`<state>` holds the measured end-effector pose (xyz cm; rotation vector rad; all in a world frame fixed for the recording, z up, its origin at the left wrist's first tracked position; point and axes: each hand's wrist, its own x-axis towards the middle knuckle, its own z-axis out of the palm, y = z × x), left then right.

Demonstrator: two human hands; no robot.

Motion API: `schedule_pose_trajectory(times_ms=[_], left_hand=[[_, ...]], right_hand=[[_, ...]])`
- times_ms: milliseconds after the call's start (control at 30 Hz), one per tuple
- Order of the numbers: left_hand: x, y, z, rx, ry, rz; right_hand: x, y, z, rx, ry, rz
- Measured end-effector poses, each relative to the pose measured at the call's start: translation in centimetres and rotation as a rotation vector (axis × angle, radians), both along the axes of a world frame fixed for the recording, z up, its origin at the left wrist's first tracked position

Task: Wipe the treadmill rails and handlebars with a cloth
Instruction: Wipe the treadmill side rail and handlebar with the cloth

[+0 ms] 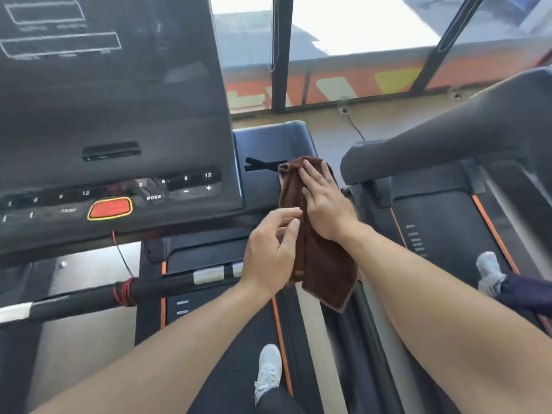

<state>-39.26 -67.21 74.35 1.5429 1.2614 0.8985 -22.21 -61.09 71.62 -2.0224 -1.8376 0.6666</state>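
Brown cloth (321,249) lies draped over the right-hand rail (268,174) of the treadmill, just right of centre in the frame, its lower end hanging free below the wrists. The right hand (324,201) lies flat on top of it, fingers straight and together, pressing the fabric down onto the rail beside the console (119,115). The left hand (270,252) sits just beside it at the cloth's left edge, fingers curled, thumb and forefinger apparently pinching the edge; whether that grip truly closes on the fabric is hard to tell for certain.

Judging by how things lie, the wiping is at the upper end of this rail, close to the console's right side. The front handlebar (98,294), a dark bar with silver sensor pads running across the lower left of the frame, has no cloth on it, so it looks yet to be done. Nothing in view shows whether any surface has already been cleaned. A second treadmill (448,150) stands at the right.
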Motion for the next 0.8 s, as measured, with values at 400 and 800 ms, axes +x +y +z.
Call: schedule_pose_trajectory(times_ms=[400,800], left_hand=[[-5.2,2.4,-1.1,0.233,0.197,0.098],[-3.7,0.4,0.5,0.24,0.142,-0.051]], right_hand=[[-3.2,11.6,0.6,-0.024,-0.328,0.046],[-3.2,-3.1,-0.2,-0.105,-0.351,-0.173]])
